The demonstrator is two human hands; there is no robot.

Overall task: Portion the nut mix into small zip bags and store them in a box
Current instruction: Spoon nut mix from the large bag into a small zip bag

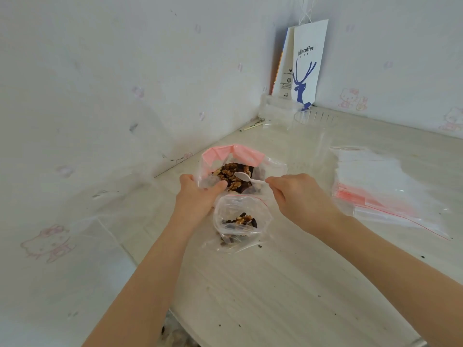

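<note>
White spoon (247,178) crosswise in right hand (300,196), bowl leftward over nut mix (228,172)

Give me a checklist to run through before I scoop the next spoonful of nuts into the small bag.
1. Spoon gripped by right hand: ok.
2. Big bag held open by left hand: ok.
3. Small zip bag mouth open: ok.
4. Small zip bag steadied by a hand: cannot tell.
5. Spoon loaded with nut mix: not ok, its bowl looks empty.
6. Empty bags stacked to the right: ok.
</note>
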